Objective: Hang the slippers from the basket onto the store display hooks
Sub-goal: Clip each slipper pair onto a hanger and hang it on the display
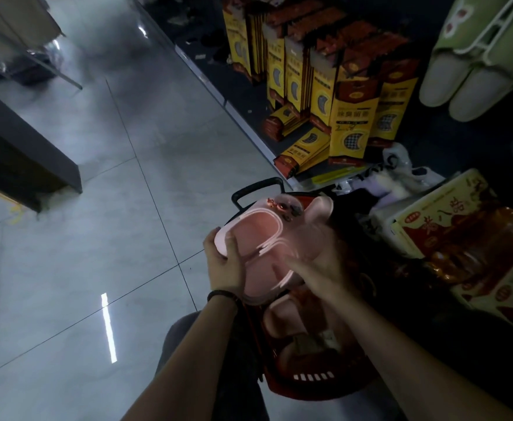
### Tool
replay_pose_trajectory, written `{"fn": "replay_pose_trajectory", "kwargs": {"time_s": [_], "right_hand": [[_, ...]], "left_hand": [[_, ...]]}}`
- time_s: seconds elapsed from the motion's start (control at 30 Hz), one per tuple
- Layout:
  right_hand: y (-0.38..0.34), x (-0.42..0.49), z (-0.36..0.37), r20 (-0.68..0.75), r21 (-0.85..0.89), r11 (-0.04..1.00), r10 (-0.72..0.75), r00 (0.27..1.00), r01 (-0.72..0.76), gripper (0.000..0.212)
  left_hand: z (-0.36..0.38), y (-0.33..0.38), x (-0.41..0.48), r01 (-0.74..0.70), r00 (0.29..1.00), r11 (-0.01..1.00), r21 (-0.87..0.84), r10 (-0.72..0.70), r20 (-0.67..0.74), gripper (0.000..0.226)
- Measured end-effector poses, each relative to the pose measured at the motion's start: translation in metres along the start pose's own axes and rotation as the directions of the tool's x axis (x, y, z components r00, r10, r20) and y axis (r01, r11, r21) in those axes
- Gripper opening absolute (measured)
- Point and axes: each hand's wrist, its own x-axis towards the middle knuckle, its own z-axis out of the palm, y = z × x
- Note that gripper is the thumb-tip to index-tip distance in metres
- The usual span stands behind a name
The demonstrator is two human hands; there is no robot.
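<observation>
Where the left hand (224,262) closes, its grip is on the pink slippers (264,235): the thumb lies across the near face and the fingers curl round the left edge. The slippers are held together as a pair, raised above the basket (309,387) and tilted, with small dark ornaments at the end farthest from the grip. A dark wristband (221,294) sits on the left wrist, just below the grip.

The right hand (316,268) lies against the opposite side of the pair, to the right of the left grip. It is blurred, so I cannot tell whether its fingers clasp the slippers or only touch them.

The basket is red and stands on the floor (97,238) directly beneath both hands. Its black handle (258,186) shows beyond the held pair. Another pink slipper (279,317) lies inside the basket, below the grip.

Beyond the grip and to its right, yellow boxes (349,117) stand in rows on a low shelf. Farther right and higher, a pair of green slippers (473,56) hangs on a white hanger (492,28), well apart from the hands. A plastic bag (401,165) and a red-and-yellow package (461,232) lie to the right of the grip, beside the basket.
</observation>
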Motion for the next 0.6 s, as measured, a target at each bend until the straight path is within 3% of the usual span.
{"fn": "replay_pose_trajectory", "kwargs": {"time_s": [0.07,0.2,0.27,0.37,0.43,0.5,0.6], "right_hand": [[0.000,-0.007,-0.006,0.029,0.012,1.000,-0.002,1.000,0.002,0.110],[-0.012,-0.010,-0.033,0.200,0.058,0.996,0.050,0.979,-0.063,0.106],[-0.013,0.001,-0.062,0.093,-0.008,0.995,0.095,0.991,-0.095,0.090],[0.007,0.011,-0.116,-0.123,-0.363,0.921,0.103,0.987,-0.141,0.044],[0.031,0.009,-0.134,-0.127,-0.497,0.843,0.165,0.978,-0.207,0.030],[0.050,0.001,-0.132,-0.092,-0.505,0.832,0.213,0.973,-0.229,0.027],[0.071,-0.008,-0.115,-0.091,-0.469,0.864,0.160,0.983,-0.185,0.027]], "left_hand": [[0.000,0.007,-0.013,-0.055,0.996,0.995,0.085,0.060,-0.061,0.037],[-0.007,0.019,-0.023,0.016,0.984,0.994,0.113,0.004,-0.178,0.039],[-0.011,0.020,-0.023,0.043,0.979,0.992,0.118,-0.019,-0.201,0.042],[-0.017,0.014,-0.024,0.073,0.971,0.992,0.101,-0.048,-0.233,0.045],[-0.020,0.012,-0.027,0.079,0.971,0.992,0.099,-0.054,-0.233,0.049],[-0.022,0.012,-0.030,0.070,0.975,0.991,0.110,-0.045,-0.218,0.052],[-0.016,0.014,-0.034,0.080,0.983,0.986,0.147,-0.053,-0.178,0.054]]}}
